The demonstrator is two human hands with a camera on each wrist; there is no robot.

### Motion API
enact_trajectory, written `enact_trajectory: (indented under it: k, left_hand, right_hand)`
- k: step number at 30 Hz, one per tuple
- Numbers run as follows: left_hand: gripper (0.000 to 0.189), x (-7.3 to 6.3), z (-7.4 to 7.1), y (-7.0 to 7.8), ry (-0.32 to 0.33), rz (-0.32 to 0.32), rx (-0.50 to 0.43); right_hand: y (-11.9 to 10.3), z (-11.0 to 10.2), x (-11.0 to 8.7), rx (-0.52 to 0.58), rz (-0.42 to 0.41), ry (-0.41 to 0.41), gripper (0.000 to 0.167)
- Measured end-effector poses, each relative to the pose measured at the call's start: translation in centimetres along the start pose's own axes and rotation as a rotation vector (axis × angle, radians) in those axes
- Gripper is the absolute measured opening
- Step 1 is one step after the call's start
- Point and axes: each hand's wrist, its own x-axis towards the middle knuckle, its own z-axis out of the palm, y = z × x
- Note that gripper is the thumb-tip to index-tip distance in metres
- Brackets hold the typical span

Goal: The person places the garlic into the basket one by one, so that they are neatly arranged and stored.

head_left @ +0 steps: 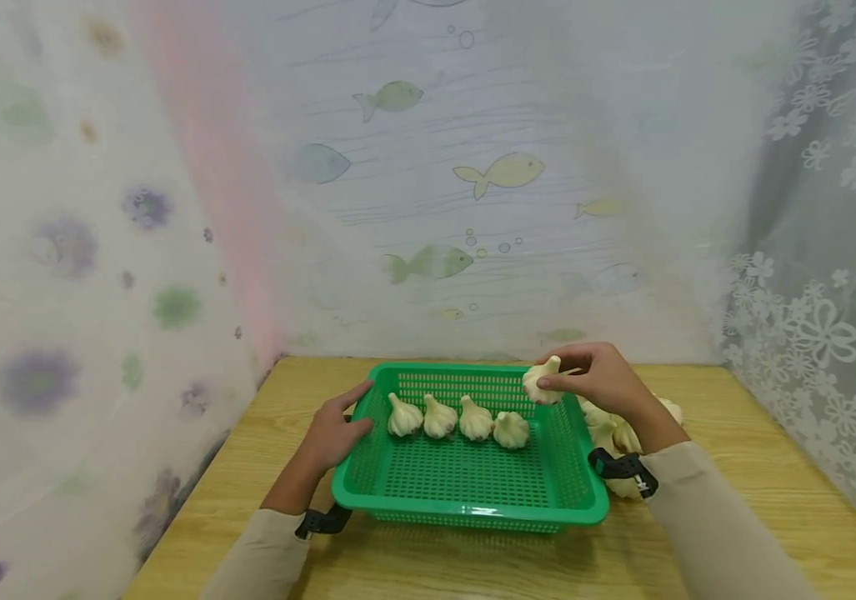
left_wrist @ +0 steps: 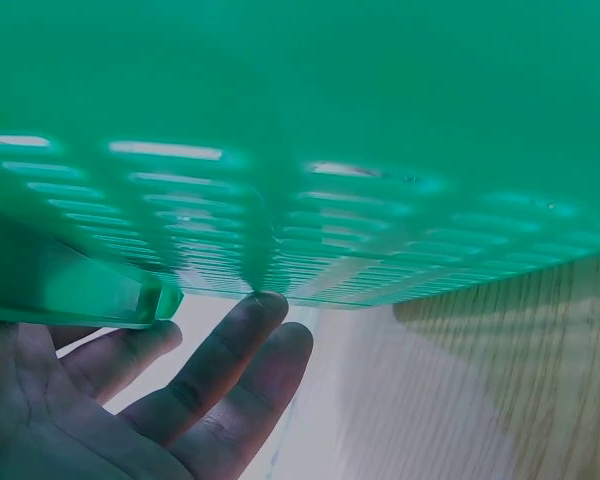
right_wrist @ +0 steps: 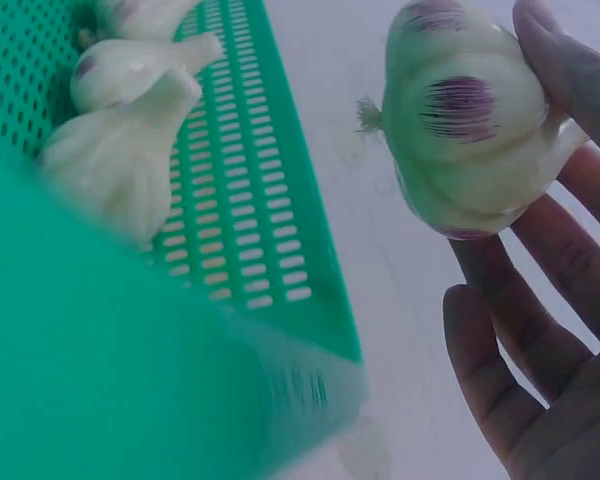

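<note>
Right hand (head_left: 603, 379) pinches a garlic bulb (head_left: 538, 385) between thumb and fingers near its neck; other fingers loosely spread, root end clear. Left hand (head_left: 332, 433) holds the left rim of the green basket (head_left: 473, 510), thumb over, fingers stretched underneath; can't tell how firm.

Step looks like adding this bulb to the row. I'd bring it over the right wall without clipping the rim, then lower it straight down, root end first, before releasing. Gap beside the right wall looks tight, so watch for nudging the rightmost bulb; the near half of the floor has more room. Left hand should brace the rim only, no lifting. Papery neck probably slips if pinched too lightly.

Positions: held bulb is at the far right corner, above rim level, just left of the right fingers and well right of the left hand. Four garlic bulbs (head_left: 439, 418) line the far part of the basket floor, between the hands. Loose bulbs (head_left: 600, 427) sit right of the basket on the table (head_left: 758, 467), partly hidden by the right forearm.
</note>
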Motion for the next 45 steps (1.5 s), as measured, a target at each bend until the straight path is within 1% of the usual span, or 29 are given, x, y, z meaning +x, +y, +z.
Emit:
enact_trajectory:
  k: [6, 9, 11, 16, 22, 24, 29, 31, 33, 36, 40, 42, 45]
  left_hand:
    - [0.068, 0.1, 0.0, 0.1, 0.003, -0.003, 0.0]
    - [0.067, 0.0, 0.0, 0.1, 0.002, -0.003, 0.003]
    - [0.067, 0.0, 0.0, 0.2, 0.001, -0.006, 0.005]
    - [0.067, -0.1, 0.0, 0.1, -0.001, 0.001, 0.01]
    - [0.067, -0.1, 0.0, 0.1, -0.001, -0.001, -0.01]
    - [0.067, 0.0, -0.1, 0.0, 0.001, 0.0, -0.012]
    - [0.066, 0.1, 0.0, -0.2, 0.004, 0.004, -0.001]
    - [0.066, 0.1, 0.0, -0.1, 0.004, 0.002, 0.0]
    - [0.067, 0.2, 0.0, -0.1, 0.004, 0.002, 0.0]
    - [0.067, 0.2, 0.0, -0.1, 0.0, 0.006, 0.005]
    - [0.067, 0.2, 0.0, 0.0, 0.002, 0.001, 0.003]
    - [0.067, 0.2, 0.0, 0.0, 0.003, -0.002, -0.001]
    - [0.067, 0.1, -0.1, -0.1, 0.003, -0.005, -0.004]
  right_hand:
    - [-0.7, 1.2, 1.4, -0.025, -0.006, -0.024, 0.034]
    - [-1.0, 1.9, 1.8, -0.018, -0.008, -0.042, 0.033]
    - [-1.2, 2.4, 2.1, 0.0, -0.005, -0.066, 0.031]
    - [-1.5, 3.6, 2.8, 0.059, 0.036, -0.146, 0.03]
    - [-1.8, 4.5, 3.8, 0.042, 0.05, -0.191, 0.03]
    - [-2.0, 4.7, 4.1, 0.048, 0.038, -0.203, 0.029]
    - [-2.1, 5.3, 4.5, 0.034, 0.018, -0.215, 0.043]
    - [-2.2, 5.6, 4.6, 0.025, 0.023, -0.229, 0.049]
    - [-2.5, 5.9, 4.7, 0.016, 0.03, -0.249, 0.05]
    - [-2.9, 6.2, 4.7, -0.016, 0.019, -0.273, 0.053]
    - [-3.4, 6.7, 5.0, -0.079, 0.015, -0.293, 0.064]
    - [-3.6, 7.1, 5.1, -0.088, 0.028, -0.299, 0.068]
    - [-3.7, 7.6, 5.3, -0.079, 0.041, -0.31, 0.068]
